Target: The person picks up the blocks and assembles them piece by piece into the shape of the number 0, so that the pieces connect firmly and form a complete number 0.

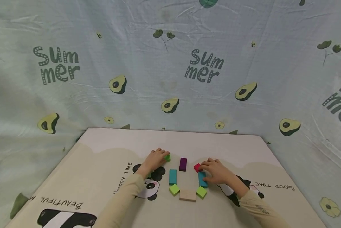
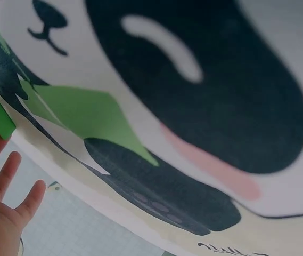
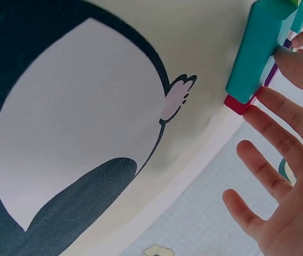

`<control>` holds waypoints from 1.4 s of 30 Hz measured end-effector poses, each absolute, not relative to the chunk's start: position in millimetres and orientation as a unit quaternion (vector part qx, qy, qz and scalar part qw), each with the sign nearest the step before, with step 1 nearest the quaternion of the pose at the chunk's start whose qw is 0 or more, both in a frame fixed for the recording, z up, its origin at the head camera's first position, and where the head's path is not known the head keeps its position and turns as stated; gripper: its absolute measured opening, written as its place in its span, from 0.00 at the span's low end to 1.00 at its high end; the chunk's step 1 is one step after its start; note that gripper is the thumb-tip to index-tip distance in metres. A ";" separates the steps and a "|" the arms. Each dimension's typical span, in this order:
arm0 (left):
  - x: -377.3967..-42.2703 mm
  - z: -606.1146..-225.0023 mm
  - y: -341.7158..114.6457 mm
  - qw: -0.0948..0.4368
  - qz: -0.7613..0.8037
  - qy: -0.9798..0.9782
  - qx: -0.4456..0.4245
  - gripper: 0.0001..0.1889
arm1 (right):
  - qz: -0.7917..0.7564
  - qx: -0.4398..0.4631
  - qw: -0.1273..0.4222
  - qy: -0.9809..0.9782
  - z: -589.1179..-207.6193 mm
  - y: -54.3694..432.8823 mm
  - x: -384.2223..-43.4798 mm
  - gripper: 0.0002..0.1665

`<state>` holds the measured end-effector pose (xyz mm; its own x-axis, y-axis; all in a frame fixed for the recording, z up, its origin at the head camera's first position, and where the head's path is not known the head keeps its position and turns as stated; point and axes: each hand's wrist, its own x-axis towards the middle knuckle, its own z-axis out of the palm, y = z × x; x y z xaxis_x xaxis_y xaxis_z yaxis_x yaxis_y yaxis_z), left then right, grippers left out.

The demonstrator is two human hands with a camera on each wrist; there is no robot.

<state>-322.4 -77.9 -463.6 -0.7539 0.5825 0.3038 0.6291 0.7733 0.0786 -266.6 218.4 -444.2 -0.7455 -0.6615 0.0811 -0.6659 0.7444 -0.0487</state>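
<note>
My left hand (image 1: 154, 160) pinches a bright green block (image 1: 167, 157) at the far left of a loose ring of blocks; the left wrist view shows this green block (image 2: 0, 114) at the thumb and fingertips. At the ring's right side is my right hand (image 1: 216, 171). Its fingertips touch a red block (image 1: 197, 167), while the thumb lies by a teal block (image 1: 202, 179). Seen from the right wrist, the red block (image 3: 237, 104) sits at the end of the teal block (image 3: 263, 50), and the fingers (image 3: 279, 120) are spread and fairly straight.
A purple block (image 1: 183, 164) stands between the hands. Nearer lie another teal block (image 1: 172, 177), two lime green blocks (image 1: 174, 189) and a plain wooden block (image 1: 188, 195). The panda-printed table (image 1: 102, 177) ends at a patterned cloth (image 1: 147, 79).
</note>
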 end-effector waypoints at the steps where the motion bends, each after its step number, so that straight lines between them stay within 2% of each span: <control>1: -322.0 -464.1 -78.8 0.134 -0.091 -0.930 -0.330 0.16 | 0.036 0.355 0.029 -0.934 -444.3 218.3 -266.2 0.20; 11: -317.4 -464.2 -81.3 0.160 -0.079 -0.914 -0.363 0.15 | 0.039 0.357 0.033 -0.933 -442.4 217.9 -265.1 0.20; 23: -310.2 -457.6 -74.0 0.136 -0.085 -0.908 -0.388 0.15 | 0.036 0.353 0.033 -0.934 -444.1 218.0 -265.7 0.19; 42: -305.6 -458.4 -64.8 0.134 -0.096 -0.889 -0.426 0.16 | 0.038 0.351 0.028 -0.935 -442.6 217.5 -264.9 0.20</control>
<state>-305.6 -64.8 -458.4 -0.6005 0.7324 0.3209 0.7841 0.6181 0.0566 -264.9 217.5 -442.6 -0.7516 -0.6549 0.0793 -0.6591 0.7503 -0.0509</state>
